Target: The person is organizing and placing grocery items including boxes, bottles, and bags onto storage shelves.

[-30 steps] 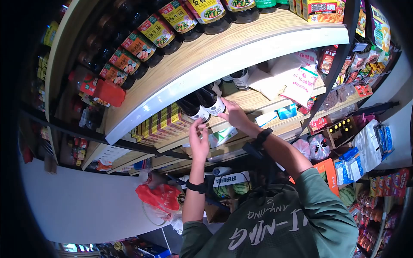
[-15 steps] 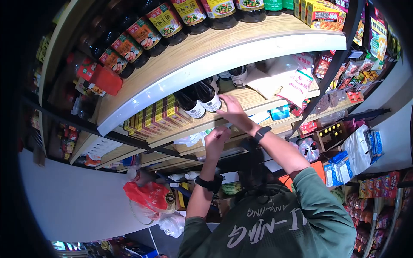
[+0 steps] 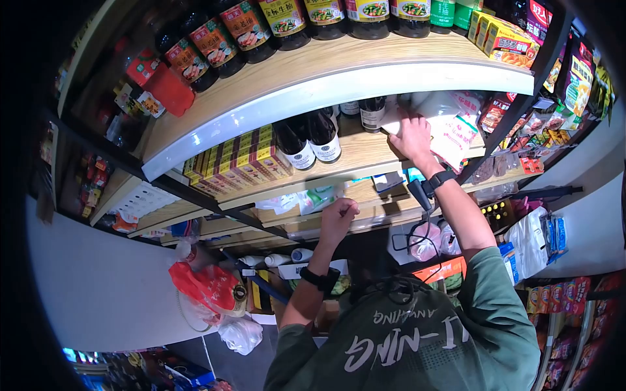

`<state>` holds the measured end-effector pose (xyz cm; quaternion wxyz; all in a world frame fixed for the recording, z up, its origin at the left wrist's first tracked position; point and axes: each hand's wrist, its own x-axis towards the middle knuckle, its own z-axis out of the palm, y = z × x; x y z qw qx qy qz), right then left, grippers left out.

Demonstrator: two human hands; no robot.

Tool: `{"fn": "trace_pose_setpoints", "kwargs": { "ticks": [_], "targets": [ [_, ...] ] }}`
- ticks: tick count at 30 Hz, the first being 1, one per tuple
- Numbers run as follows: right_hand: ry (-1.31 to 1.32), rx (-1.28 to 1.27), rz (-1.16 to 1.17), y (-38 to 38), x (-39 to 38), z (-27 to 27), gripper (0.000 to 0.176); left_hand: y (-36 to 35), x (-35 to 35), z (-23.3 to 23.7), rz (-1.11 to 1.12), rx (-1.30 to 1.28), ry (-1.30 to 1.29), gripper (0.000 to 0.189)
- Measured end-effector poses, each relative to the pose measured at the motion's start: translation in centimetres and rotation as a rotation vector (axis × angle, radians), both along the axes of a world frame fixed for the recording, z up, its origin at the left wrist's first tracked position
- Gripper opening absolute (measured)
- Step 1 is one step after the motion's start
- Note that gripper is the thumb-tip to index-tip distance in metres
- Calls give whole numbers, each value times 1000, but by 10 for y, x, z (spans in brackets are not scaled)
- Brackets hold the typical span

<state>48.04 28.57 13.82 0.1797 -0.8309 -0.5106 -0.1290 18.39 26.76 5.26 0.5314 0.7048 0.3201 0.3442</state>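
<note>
My right hand [image 3: 412,138] reaches onto the middle shelf, fingers bent over a plain white bag [image 3: 390,122] and thumb at its left edge. Beside it lies a white bag with pink print [image 3: 453,140]. Lower down, in front of the shelf edge, my left hand [image 3: 339,218] is curled closed, and nothing shows in it. Two dark bottles with white labels [image 3: 324,148] stand left of my right hand. Another dark bottle [image 3: 372,115] stands farther back, close to the white bag.
Yellow-and-brown boxes [image 3: 241,163] fill the shelf's left part. Sauce bottles [image 3: 283,23] line the upper shelf, whose white front edge [image 3: 339,101] overhangs my hands. A black cable [image 3: 427,228] hangs under my right arm. A red bag [image 3: 205,287] sits low at left.
My right hand has moved right, from beside the dark bottles onto the white bag. The left hand, still curled, is slightly lower and farther right. The view has shifted a little.
</note>
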Motion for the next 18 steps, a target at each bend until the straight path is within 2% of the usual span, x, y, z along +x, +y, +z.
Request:
{"fn": "trace_pose_setpoints", "kwargs": {
  "ticks": [8,15,18],
  "targets": [
    [-53,-23,26,0,3,-1,76,-14,2,-11,-40,7,40,10],
    [-2,-63,40,0,6,-4,78,-31,17,-18,-48,-172,80,15],
    [-18,-14,74,-1,5,-6,84,-35,25,-15,-34,-206,114,19]
  ]
}}
